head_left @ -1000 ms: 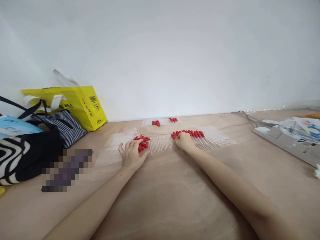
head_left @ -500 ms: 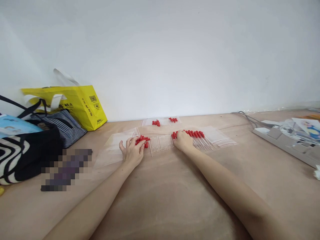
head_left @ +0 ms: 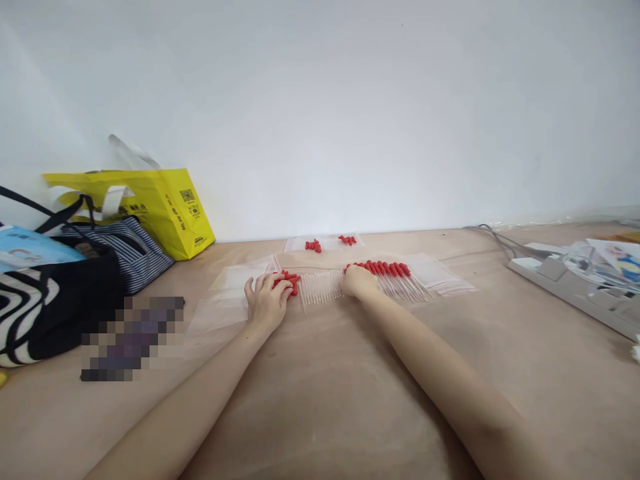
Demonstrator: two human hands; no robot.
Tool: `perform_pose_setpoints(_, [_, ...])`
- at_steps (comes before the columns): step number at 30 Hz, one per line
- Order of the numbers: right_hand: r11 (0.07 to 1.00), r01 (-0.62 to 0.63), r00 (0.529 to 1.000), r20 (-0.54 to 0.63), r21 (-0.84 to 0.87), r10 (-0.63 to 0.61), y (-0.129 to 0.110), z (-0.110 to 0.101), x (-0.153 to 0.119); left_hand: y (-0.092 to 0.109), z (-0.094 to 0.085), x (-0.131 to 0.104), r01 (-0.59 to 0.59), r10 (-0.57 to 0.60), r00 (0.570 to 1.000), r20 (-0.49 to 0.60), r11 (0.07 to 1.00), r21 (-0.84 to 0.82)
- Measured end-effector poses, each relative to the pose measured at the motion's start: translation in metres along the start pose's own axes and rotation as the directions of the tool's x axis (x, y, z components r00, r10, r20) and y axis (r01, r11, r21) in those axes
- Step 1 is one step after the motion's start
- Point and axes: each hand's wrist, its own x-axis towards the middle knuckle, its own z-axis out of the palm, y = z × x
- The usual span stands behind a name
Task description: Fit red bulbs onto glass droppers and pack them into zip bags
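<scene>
My left hand (head_left: 267, 301) lies over a pile of loose red bulb-like pieces (head_left: 293, 279), its fingers spread and bent, the thumb and index tips touching the pile. Right of the pile, a row of thin clear tubes (head_left: 320, 288) lies side by side. At that row's right end is my right hand (head_left: 361, 283), fingers closed together at the tubes; what they pinch is hidden. Just beyond it, tubes tipped with red bulbs (head_left: 390, 269) lie in a slanting row. Clear plastic bags (head_left: 235, 283) are spread under and beside the left pile.
Another plastic bag (head_left: 327, 244) with two small red clusters lies near the wall. At left stand a yellow bag (head_left: 175, 213), a striped pouch (head_left: 135, 247) and a black-and-white bag (head_left: 55, 307), with a blurred dark object (head_left: 135, 340) nearby. A white power strip (head_left: 565, 287) lies at right.
My right hand has shifted slightly left along the tubes, uncovering more of the red-tipped row. My left hand stays at the red pile, almost unmoved.
</scene>
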Motion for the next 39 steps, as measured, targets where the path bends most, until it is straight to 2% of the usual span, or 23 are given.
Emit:
perform_pose_setpoints(3, [1.0,-0.003,1.0,0.02,-0.003,0.004,-0.002,0.0,0.002,0.006,-0.006,0.001,-0.05,0.048,0.995,-0.085,0.999,-0.022])
perform_pose_setpoints(6, [1.0,0.007,1.0,0.026,-0.011,-0.007,-0.003,-0.001,0.001,0.024,-0.02,-0.002,-0.204,0.195,0.971,-0.138,0.977,-0.054])
perform_pose_setpoints(8, [1.0,0.025,1.0,0.018,-0.017,-0.025,-0.003,-0.003,0.0,0.041,-0.031,-0.007,-0.314,0.304,0.947,-0.105,0.945,-0.096])
perform_pose_setpoints(10, [0.998,0.057,0.998,0.004,-0.023,-0.057,-0.001,-0.006,-0.004,0.057,-0.039,-0.013,-0.376,0.371,0.927,-0.059,0.911,-0.17])
perform_pose_setpoints(13, [0.989,0.144,0.989,-0.009,-0.029,-0.144,0.008,-0.011,-0.016,0.071,-0.043,-0.02,-0.323,0.357,0.931,0.079,0.903,-0.282])
perform_pose_setpoints(17, [0.954,0.298,0.954,-0.019,-0.043,-0.299,0.036,-0.013,-0.043,0.066,-0.04,-0.023,-0.19,0.266,0.938,0.222,0.93,-0.313])
perform_pose_setpoints(21, [0.854,0.499,0.859,-0.049,-0.146,-0.51,0.069,-0.006,-0.069,0.054,-0.036,-0.025,-0.185,0.266,0.929,0.258,0.936,-0.299])
perform_pose_setpoints(25, [0.783,0.6,0.782,-0.09,-0.164,-0.617,0.089,-0.002,-0.081,0.052,-0.035,-0.028,-0.181,0.264,0.926,0.271,0.938,-0.294])
perform_pose_setpoints(29, [0.764,0.637,0.754,-0.123,-0.098,-0.645,0.093,-0.003,-0.082,0.055,-0.036,-0.028,-0.184,0.257,0.934,0.249,0.942,-0.279])
perform_pose_setpoints(33, [0.743,0.668,0.739,-0.152,0.043,-0.656,0.084,-0.004,-0.077,0.058,-0.035,-0.028,-0.222,0.282,0.932,0.226,0.941,-0.256])
perform_pose_setpoints(39, [0.78,0.623,0.779,-0.13,0.053,-0.614,0.064,0.004,-0.072,0.062,-0.031,-0.029,-0.261,0.314,0.921,0.232,0.937,-0.233])
